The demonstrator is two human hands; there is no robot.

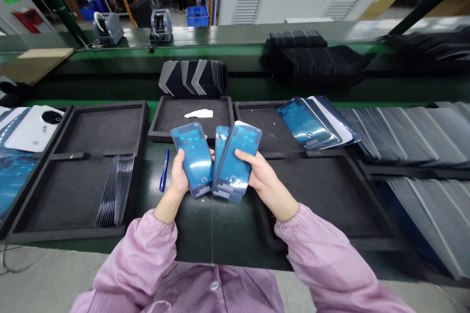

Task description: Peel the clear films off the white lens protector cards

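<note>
My left hand (178,176) is closed round one blue-filmed phone back panel (194,156), held upright over the dark green bench. My right hand (259,172) grips a small fanned stack of the same blue-filmed panels (237,159), thumb across the front one. The two lots touch at their inner edges. Both arms wear pink sleeves.
A blue pen (164,171) lies left of my hands. Black foam trays (105,129) surround them; the left one holds a row of thin panels (118,188), the middle one a white scrap (199,114). More blue-filmed panels (312,122) and grey stacked panels (404,137) lie right. A white phone back (35,127) sits far left.
</note>
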